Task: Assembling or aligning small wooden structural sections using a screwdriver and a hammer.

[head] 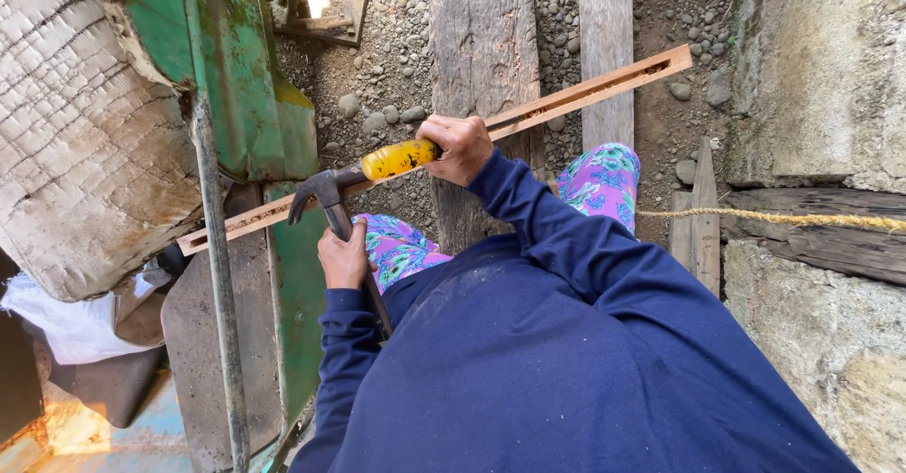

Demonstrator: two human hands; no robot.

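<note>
Hammer (332, 190) lies across the grooved wooden strip (585, 86); my right hand (460, 148) grips its yellow handle; my left hand (343, 258), below the strip, clasps a dark metal bar (377, 308).

One claw hammer (373, 176); one grooved wooden strip (585, 86); two weathered planks (486, 48) — one rope (774, 218); two hands (460, 147).

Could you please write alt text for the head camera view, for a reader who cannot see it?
Seen from above, a person's right hand grips the yellow handle of a claw hammer over a long slotted wooden strip, while the left hand holds a dark tool against it. Below lie gravel and planks.
</note>
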